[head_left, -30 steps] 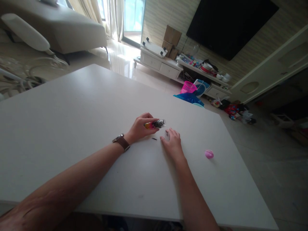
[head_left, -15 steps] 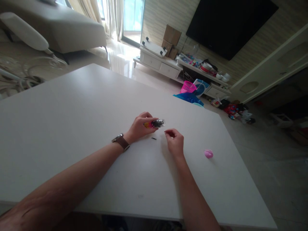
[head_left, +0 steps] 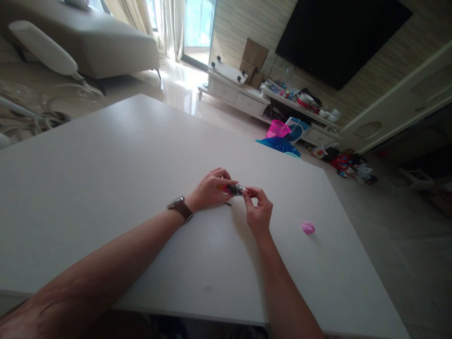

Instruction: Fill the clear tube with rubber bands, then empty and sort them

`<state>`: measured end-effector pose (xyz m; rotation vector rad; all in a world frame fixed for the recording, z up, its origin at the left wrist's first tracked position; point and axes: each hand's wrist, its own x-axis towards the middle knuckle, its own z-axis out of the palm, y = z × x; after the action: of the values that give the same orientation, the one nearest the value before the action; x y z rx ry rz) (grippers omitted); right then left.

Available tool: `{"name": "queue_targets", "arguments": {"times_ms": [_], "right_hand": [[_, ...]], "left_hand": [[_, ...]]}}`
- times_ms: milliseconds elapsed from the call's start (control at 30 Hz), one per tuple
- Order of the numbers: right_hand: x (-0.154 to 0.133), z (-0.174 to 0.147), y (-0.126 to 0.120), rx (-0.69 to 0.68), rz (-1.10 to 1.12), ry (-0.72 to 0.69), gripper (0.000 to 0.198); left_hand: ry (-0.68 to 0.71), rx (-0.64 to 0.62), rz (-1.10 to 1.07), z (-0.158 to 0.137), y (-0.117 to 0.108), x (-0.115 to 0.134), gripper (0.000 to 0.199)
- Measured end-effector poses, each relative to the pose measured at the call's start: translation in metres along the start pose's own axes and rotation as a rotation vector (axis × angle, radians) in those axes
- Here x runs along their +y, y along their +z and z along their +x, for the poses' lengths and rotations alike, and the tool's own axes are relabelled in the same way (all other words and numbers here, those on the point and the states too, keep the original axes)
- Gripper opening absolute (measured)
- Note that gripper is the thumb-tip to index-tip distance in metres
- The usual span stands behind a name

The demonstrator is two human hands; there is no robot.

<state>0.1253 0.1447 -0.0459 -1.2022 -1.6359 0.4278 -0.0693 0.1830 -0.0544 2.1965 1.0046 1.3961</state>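
Observation:
My left hand [head_left: 212,189], with a brown-strapped watch [head_left: 180,207] on its wrist, is closed around a small tube-shaped item [head_left: 236,189]. The item has a yellow-and-pink end within my palm and a dark, shiny part toward the right; its exact kind is unclear. At the right tip, the thumb and fingertips of my right hand [head_left: 259,207] are pinched against it. A thin dark sliver [head_left: 228,204] lies on the white table [head_left: 148,150] just below my left hand. Farther right rests a small pink rounded piece [head_left: 308,227].
Beyond the table stand a long white TV cabinet [head_left: 247,103] and a pink basket [head_left: 278,128], with a blue plastic bag [head_left: 278,144] near the table's far edge. A white chair [head_left: 44,49] is at the left. Bags and clutter [head_left: 348,165] lie on the floor at right.
My right hand has moved up to the item and now pinches its right end, where before it was apart from it. The item has shifted slightly right and down with my left hand.

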Motion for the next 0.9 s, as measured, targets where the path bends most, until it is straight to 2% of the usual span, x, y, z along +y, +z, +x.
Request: {"name": "queue_targets", "arguments": {"times_ms": [100,267,333,467,533,567,667,800,900], "right_hand": [[-0.006,0.000,-0.004,-0.019,-0.032,-0.042,0.017],[-0.005,0.002,-0.006,0.152,-0.025,-0.031,0.011],[0.000,0.003,-0.005,0.036,-0.072,-0.002,0.011],[0.007,0.001,-0.001,-0.428,-0.153,-0.020,0.019],[0.008,-0.001,0.001,-0.517,-0.138,-0.005,0.012],[0.008,-0.001,0.001,-0.532,-0.122,0.018,0.008],[0.006,-0.002,0.002,-0.545,-0.094,0.068,0.012],[0.005,-0.002,0.004,-0.562,-0.179,-0.007,0.015],[0.004,-0.001,0.002,-0.453,-0.205,-0.039,0.013]], "left_hand": [[-0.017,0.023,-0.015,0.000,0.000,-0.001,0.030],[-0.078,0.152,-0.046,-0.001,0.002,-0.007,0.036],[-0.105,0.199,-0.061,-0.001,0.002,-0.009,0.037],[-0.124,0.223,-0.075,0.001,0.001,-0.007,0.033],[-0.125,0.222,-0.072,0.001,0.001,-0.005,0.032],[-0.124,0.220,-0.070,0.001,0.001,-0.005,0.031],[-0.121,0.215,-0.065,0.001,0.001,-0.004,0.031],[-0.115,0.214,-0.065,0.000,0.000,-0.006,0.031],[-0.099,0.212,-0.065,-0.001,0.001,-0.008,0.032]]}}
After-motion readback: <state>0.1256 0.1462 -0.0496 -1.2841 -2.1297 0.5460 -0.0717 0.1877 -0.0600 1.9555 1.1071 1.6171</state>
